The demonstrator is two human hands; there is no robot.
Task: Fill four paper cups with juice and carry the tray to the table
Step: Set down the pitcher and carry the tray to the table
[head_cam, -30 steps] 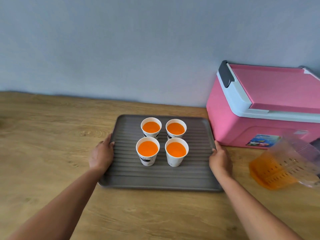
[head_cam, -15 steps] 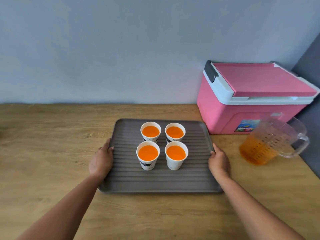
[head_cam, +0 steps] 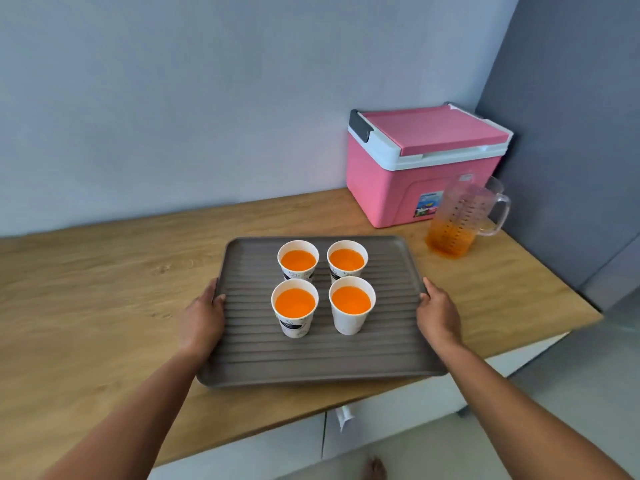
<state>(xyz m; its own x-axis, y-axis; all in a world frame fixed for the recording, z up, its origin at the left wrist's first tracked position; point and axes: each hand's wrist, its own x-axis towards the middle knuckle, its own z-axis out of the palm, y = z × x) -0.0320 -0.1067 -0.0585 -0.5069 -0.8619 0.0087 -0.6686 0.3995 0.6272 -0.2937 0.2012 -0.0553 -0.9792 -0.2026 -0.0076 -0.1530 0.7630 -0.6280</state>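
A grey ribbed tray carries several white paper cups of orange juice in a square: back left cup, back right cup, front left cup, front right cup. My left hand grips the tray's left rim, thumb on top. My right hand grips the right rim the same way. The tray's near edge hangs slightly past the wooden counter's front edge and seems lifted.
A pink cooler box stands at the back right against the wall. Beside it a clear measuring jug holds a little orange juice. White cabinet fronts lie below the counter, with grey floor to the right.
The tray has come towards me and its near edge now reaches over the counter's front. My view has pulled back and tilted, showing the cabinets and floor.
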